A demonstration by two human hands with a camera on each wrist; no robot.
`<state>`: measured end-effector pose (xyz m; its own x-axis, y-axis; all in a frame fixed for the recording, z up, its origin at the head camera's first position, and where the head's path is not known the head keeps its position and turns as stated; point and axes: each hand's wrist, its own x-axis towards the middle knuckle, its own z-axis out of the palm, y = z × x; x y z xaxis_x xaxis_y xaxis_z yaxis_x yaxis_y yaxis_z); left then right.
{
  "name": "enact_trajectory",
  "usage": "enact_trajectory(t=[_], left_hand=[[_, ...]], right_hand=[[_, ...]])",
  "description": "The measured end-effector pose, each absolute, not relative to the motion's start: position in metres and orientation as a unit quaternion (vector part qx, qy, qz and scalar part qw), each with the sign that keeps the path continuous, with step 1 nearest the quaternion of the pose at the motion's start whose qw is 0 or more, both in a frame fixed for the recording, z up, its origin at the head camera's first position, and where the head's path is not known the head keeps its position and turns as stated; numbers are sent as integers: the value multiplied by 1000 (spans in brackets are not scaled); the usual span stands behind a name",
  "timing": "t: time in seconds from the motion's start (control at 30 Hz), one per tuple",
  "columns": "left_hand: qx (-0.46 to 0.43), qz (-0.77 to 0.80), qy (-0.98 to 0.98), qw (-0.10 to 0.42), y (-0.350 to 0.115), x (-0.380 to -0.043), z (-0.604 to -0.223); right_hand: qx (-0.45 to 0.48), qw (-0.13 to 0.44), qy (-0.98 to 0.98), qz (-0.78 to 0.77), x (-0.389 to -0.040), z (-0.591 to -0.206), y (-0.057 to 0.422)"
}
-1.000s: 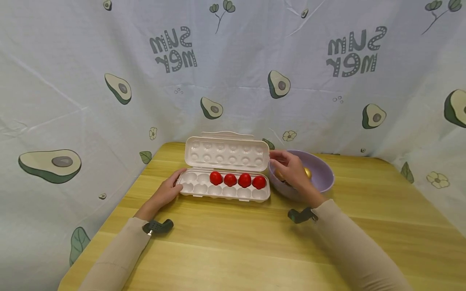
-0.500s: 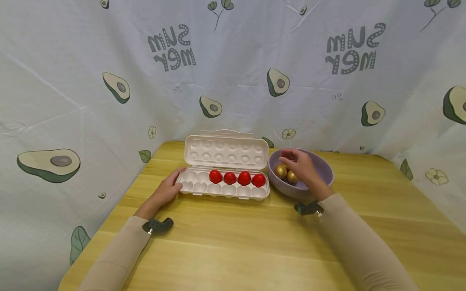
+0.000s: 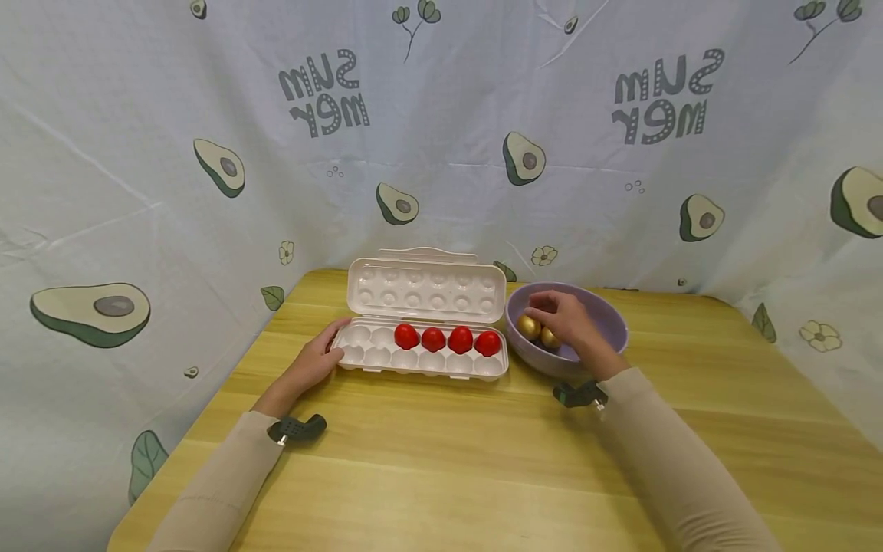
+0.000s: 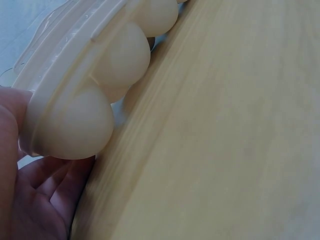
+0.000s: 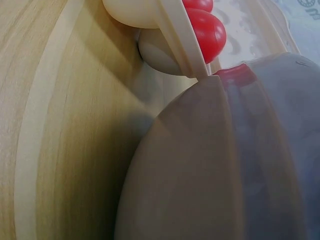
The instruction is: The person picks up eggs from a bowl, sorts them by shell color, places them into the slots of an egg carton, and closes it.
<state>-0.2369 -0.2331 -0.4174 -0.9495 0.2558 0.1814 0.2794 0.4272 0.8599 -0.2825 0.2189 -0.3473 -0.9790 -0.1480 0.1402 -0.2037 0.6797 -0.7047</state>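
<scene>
A pale cream egg carton (image 3: pixel 422 368) stands with its lid (image 3: pixel 426 290) raised. Several red eggs (image 3: pixel 461 340) fill part of its back row. My left hand (image 3: pixel 313 362) grips the carton's left end, thumb on the rim and fingers underneath, as the left wrist view shows. Right of the carton is a purple bowl (image 3: pixel 607 326) holding golden eggs (image 3: pixel 529 327). Over these, inside the bowl, is my right hand (image 3: pixel 567 318), fingers loosely bent and close to the eggs. Part of the bowl's contents is hidden behind it. The right wrist view shows the bowl's outer wall (image 5: pixel 185 170), not the hand.
The wooden table (image 3: pixel 414 460) extends in front of the carton and to the right of the bowl. A printed cloth (image 3: pixel 441 138) hangs directly behind the table and along its left side.
My right hand has moved right from the carton's right end to over the bowl, then lowered toward the golden eggs. The left hand stays on the carton.
</scene>
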Motion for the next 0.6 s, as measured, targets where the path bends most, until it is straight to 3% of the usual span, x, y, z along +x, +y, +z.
enact_trajectory(t=[0.4, 0.6], left_hand=[[-153, -500, -852, 12, -234, -238, -418], [-151, -500, -853, 10, -234, -238, -417]], right_hand=[[106, 15, -921, 375, -281, -348, 216], [140, -24, -922, 360, -280, -351, 215]])
